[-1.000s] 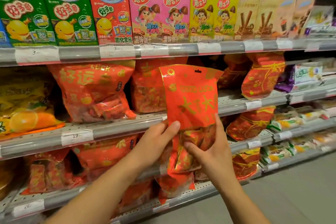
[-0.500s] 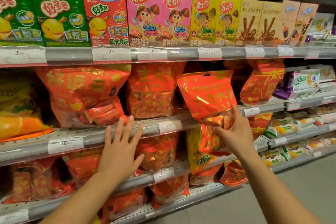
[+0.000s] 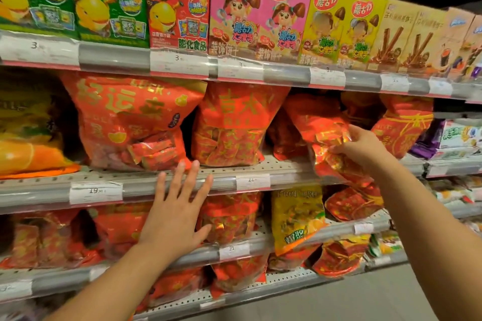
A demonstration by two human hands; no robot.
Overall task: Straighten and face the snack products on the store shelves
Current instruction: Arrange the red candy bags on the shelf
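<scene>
My right hand (image 3: 357, 148) is gripping the red candy bag (image 3: 323, 133) at its lower part, tilting it onto the middle shelf (image 3: 227, 173); my left hand (image 3: 177, 214) is hovering spread and empty. The bag's bottom is seemingly overhanging the edge, so it could slide off.

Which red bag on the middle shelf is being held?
The rightmost-but-one red bag, tilted and overhanging the shelf edge; the right hand grips it.
</scene>
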